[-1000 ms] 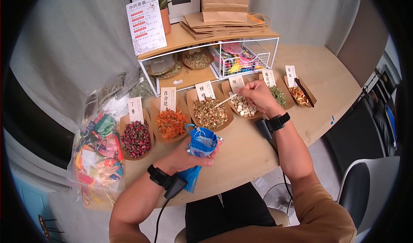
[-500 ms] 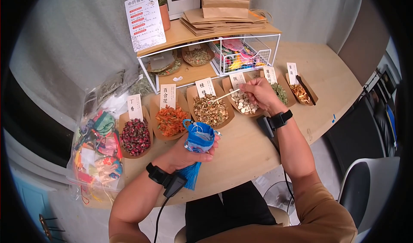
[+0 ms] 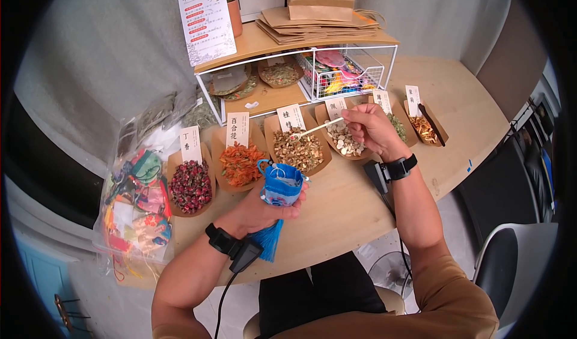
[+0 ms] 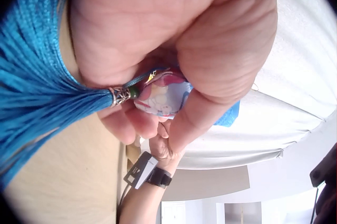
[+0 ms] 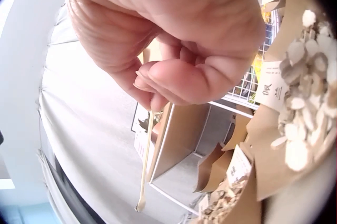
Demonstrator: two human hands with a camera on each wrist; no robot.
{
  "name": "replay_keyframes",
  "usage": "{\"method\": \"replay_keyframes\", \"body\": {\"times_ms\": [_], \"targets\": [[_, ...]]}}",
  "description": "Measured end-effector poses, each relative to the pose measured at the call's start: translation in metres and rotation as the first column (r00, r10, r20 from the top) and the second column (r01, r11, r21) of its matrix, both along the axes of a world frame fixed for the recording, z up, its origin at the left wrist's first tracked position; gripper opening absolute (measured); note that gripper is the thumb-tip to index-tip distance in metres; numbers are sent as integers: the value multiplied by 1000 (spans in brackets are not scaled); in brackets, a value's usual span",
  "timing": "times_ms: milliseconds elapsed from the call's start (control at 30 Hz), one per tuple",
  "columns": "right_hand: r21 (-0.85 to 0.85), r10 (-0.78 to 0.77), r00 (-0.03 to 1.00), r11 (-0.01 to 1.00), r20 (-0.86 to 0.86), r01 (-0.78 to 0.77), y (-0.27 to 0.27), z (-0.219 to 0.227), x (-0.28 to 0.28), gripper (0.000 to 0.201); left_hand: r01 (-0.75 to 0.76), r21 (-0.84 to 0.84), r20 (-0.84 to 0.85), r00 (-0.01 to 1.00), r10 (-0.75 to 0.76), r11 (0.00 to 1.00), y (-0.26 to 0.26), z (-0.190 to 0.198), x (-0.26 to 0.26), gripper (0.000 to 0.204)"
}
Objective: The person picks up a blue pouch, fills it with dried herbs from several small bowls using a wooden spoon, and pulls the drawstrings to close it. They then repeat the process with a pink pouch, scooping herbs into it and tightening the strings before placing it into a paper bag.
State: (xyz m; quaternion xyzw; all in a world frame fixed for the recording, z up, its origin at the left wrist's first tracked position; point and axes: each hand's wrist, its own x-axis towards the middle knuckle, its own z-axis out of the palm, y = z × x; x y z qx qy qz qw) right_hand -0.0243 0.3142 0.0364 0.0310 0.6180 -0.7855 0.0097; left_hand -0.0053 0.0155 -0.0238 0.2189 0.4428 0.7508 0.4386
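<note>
In the head view my left hand [image 3: 264, 207] grips a blue drawstring sachet [image 3: 282, 184], its mouth facing up. A blue tassel [image 4: 58, 76] hangs from the sachet's base, below the curled fingers. My right hand [image 3: 374, 130] pinches a thin, pale, long-handled scoop [image 5: 146, 166] between thumb and fingertips. The scoop's small tip overlaps the tray of chopped brown herbs [image 3: 299, 151] in the head view. Under the right hand sits a tray of pale sliced herbs [image 5: 303, 108]. Orange dried flowers [image 3: 240, 166] fill the tray just beyond the left hand.
Dried rosebuds [image 3: 191, 186] lie in a left-hand tray, beside a clear bag of colourful sachets [image 3: 141, 207]. To the right stand trays of green leaves [image 3: 396, 127] and orange-brown pieces [image 3: 424, 130]. Behind the row is a wooden-topped rack [image 3: 255, 54] with a wire basket [image 3: 345, 81].
The scoop's tip has shifted slightly left over the chopped brown herbs, and the right hand has moved a little. The left hand still holds the sachet; the head view has tilted slightly.
</note>
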Motion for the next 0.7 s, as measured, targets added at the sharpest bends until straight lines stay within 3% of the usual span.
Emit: {"method": "replay_keyframes", "body": {"times_ms": [300, 500, 600, 700], "targets": [[-19, 123, 978, 992, -167, -128, -18, 10, 21, 22, -9, 46, 10, 1000, 9, 999, 1, 2, 1, 55], [190, 157, 929, 977, -334, -97, -15, 7, 25, 11, -11, 19, -3, 1000, 11, 1000, 2, 5, 1, 53], [198, 180, 900, 974, -397, -108, -17, 9, 26, 10, -6, 26, 6, 1000, 6, 1000, 1, 4, 0, 54], [85, 46, 920, 996, -389, -14, -17, 6, 22, 11, -6, 8, -2, 1000, 6, 1000, 0, 5, 1, 54]]}}
